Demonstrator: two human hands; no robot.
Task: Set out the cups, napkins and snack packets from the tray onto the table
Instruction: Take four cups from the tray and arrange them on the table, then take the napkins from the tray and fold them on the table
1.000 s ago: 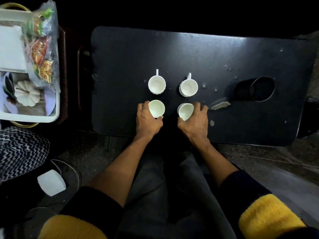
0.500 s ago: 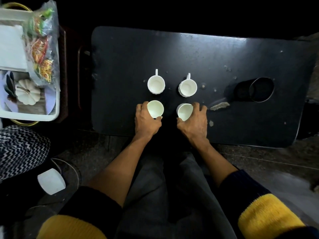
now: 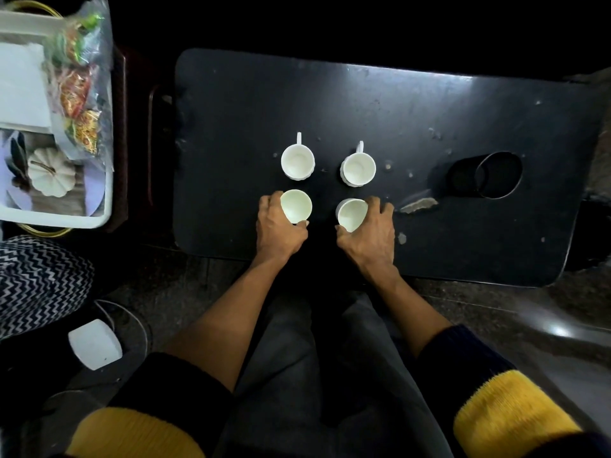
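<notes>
Two white cups stand on the black table (image 3: 380, 100), the far left cup (image 3: 297, 161) and the far right cup (image 3: 358, 168), handles pointing away. My left hand (image 3: 277, 228) grips the near left cup (image 3: 296, 209), and my right hand (image 3: 370, 238) grips the near right cup (image 3: 352, 213), which tilts slightly toward me. Both near cups sit just in front of the far pair. The white tray (image 3: 99, 206) at the far left holds white napkins (image 3: 21, 90) and clear snack packets (image 3: 79, 90).
A dark cylindrical holder (image 3: 486, 175) lies on its side at the table's right. A chipped patch (image 3: 418, 204) marks the tabletop beside my right hand. A white pumpkin ornament (image 3: 51, 171) sits in the tray. A zigzag-patterned cushion (image 3: 39, 282) lies below the tray.
Both hands stay on the near cups with almost no movement; the near right cup's tilt has shifted slightly.
</notes>
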